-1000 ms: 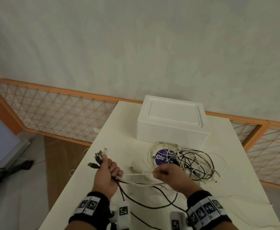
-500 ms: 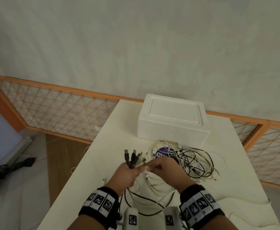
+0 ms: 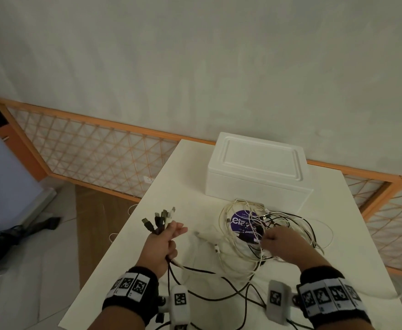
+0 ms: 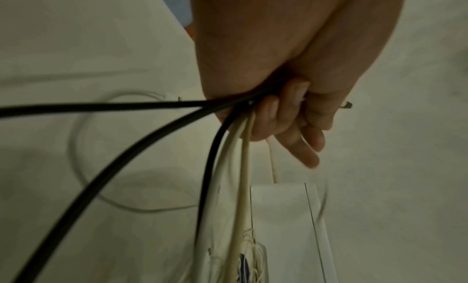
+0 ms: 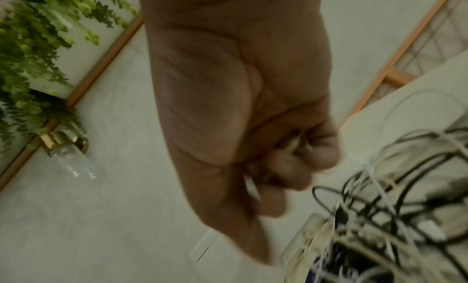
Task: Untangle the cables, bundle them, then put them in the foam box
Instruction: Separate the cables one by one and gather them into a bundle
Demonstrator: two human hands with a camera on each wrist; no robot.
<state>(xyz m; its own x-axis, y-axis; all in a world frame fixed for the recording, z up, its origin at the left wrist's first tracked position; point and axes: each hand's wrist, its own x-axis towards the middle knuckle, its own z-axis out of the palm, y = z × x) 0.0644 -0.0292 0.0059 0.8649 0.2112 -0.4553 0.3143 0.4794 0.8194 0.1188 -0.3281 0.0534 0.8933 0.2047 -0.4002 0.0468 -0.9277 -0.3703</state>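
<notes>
**Cables in hand, tangle on table**

Left hand (image 3: 158,246): fist closed round a cable bunch (image 3: 160,219), plugs fanning above the knuckles. Right hand (image 3: 282,245): curled fingers pinching a strand in the tangled cables (image 3: 266,225). Foam box (image 3: 257,171): lid on, just beyond the tangle on the table (image 3: 190,177).

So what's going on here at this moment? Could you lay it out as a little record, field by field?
left hand: left hand grips a bunch of cable ends, plugs pointing up
right hand: right hand reaches into the tangled cables; fingers curled, whether they pinch a cable is too blurred to tell
foam box: foam box stands behind the tangle, lid on
purple disc: purple disc lies under the tangle
surface: white table
</notes>
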